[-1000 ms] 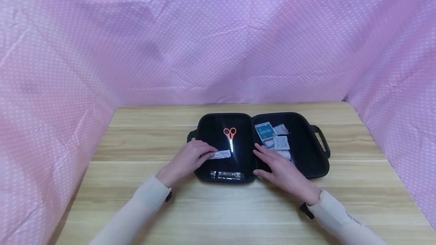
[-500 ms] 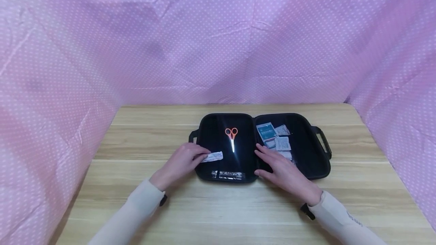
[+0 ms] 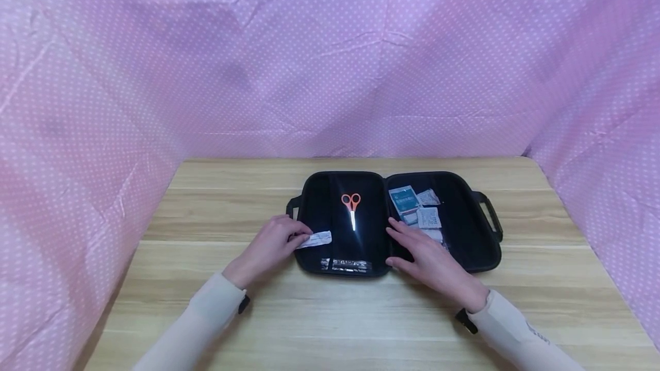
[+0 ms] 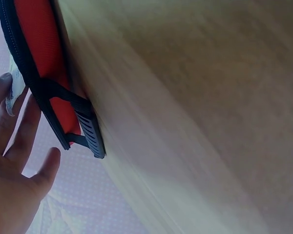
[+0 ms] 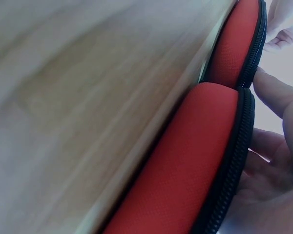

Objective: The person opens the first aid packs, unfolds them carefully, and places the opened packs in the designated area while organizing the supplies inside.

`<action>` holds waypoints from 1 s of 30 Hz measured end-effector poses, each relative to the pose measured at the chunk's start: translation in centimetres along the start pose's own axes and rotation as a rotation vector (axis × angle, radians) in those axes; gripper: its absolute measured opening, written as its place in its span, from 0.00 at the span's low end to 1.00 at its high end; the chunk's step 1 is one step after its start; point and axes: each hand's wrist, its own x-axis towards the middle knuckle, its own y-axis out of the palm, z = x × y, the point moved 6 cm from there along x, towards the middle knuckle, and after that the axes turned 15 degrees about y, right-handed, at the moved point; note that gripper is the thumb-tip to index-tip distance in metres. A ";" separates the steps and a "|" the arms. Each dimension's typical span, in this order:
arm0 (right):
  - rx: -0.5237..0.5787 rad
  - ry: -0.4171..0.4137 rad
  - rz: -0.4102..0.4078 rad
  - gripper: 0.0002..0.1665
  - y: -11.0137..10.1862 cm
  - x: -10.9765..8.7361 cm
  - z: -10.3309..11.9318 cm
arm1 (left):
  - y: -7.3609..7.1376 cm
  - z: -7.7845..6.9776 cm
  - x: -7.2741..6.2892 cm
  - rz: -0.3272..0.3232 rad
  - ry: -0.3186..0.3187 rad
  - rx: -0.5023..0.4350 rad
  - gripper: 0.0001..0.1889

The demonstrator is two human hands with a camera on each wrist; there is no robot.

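A zip case with a black lining [image 3: 464, 228] lies spread on the table; its outside shows red [image 5: 185, 156] in the right wrist view. My left hand [image 3: 268, 248] pinches one end of a narrow white wrapped packet [image 3: 319, 238], over the left half near its outer edge. In the left wrist view the packet [image 4: 15, 90] sits between fingers and thumb. My right hand [image 3: 428, 256] rests with fairly straight fingers at the hinge and front rim of the right half, partly covering the packets there. Orange-handled scissors [image 3: 353, 208] lie in the left half.
Shiny clear-wrapped strips [image 3: 352, 265] lie along the front of the left half. The right half holds a teal packet [image 3: 404, 199] and several small white packets [image 3: 428, 217]. Carry handles [image 3: 490, 216] stick out at both ends. Pink dotted cloth [image 3: 330, 73] surrounds the wooden table [image 3: 361, 319].
My left hand has drawn the white packet leftwards, away from the scissors and toward the case's left edge. The right hand has stayed in place at the hinge.
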 end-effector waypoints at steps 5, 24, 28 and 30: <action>-0.002 0.001 0.005 0.41 0.0 0.0 0.0 | 0.1 0.1 0.1 0.014 0.001 0.004 0.04; 0.004 -0.012 -0.007 0.40 0.0 0.0 0.0 | 1.7 -0.3 0.7 0.015 0.077 0.070 0.02; 0.001 -0.018 -0.006 0.40 -0.1 0.0 0.0 | 2.0 -0.6 0.9 0.021 0.084 0.071 0.02; 0.002 -0.017 -0.002 0.40 -0.1 0.0 0.0 | 2.0 -0.7 1.0 0.030 0.083 0.061 0.03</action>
